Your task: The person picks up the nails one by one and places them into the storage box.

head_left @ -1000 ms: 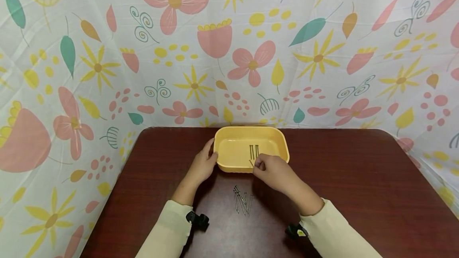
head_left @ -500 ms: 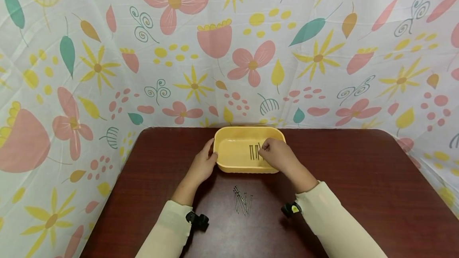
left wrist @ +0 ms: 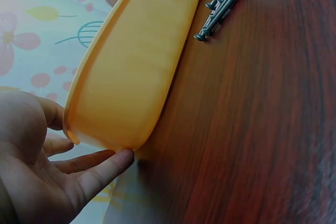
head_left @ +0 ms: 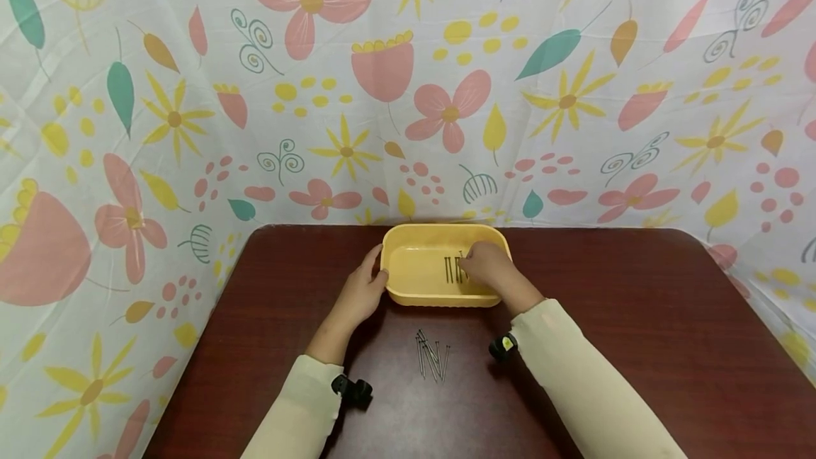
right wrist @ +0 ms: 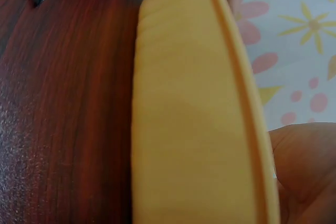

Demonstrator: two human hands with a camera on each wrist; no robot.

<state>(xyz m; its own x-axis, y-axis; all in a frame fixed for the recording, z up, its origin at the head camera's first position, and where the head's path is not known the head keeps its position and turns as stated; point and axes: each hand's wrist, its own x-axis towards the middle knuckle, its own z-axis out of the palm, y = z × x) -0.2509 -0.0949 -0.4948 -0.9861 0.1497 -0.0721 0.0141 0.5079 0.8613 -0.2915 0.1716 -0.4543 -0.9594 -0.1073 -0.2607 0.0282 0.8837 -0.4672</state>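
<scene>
A yellow plastic basin (head_left: 408, 296) stands at the back of the table. My left hand (head_left: 359, 294) holds its left end; in the left wrist view a finger (left wrist: 107, 171) lies against the outside wall and the thumb reaches the rim. Inside the basin, two nails (head_left: 448, 270) lie side by side, heads toward the back. My right hand (head_left: 489, 264) is down in the right part of the basin, curled, pinching a third nail (head_left: 462, 256) beside them. In the right wrist view the basin wall hides the fingertips. Several more nails (head_left: 432, 356) lie in a loose pile in front of the basin.
The dark red wooden table (head_left: 605, 303) has its back edge against a floral cloth (head_left: 567, 34). The basin's far rim sits close to that cloth. Black cameras are strapped at the cuffs of both pale sleeves (head_left: 574, 360).
My right hand has carried the nail from over the basin's front rim to inside, right of the two nails, and lowered it beside them. My left hand stays in place.
</scene>
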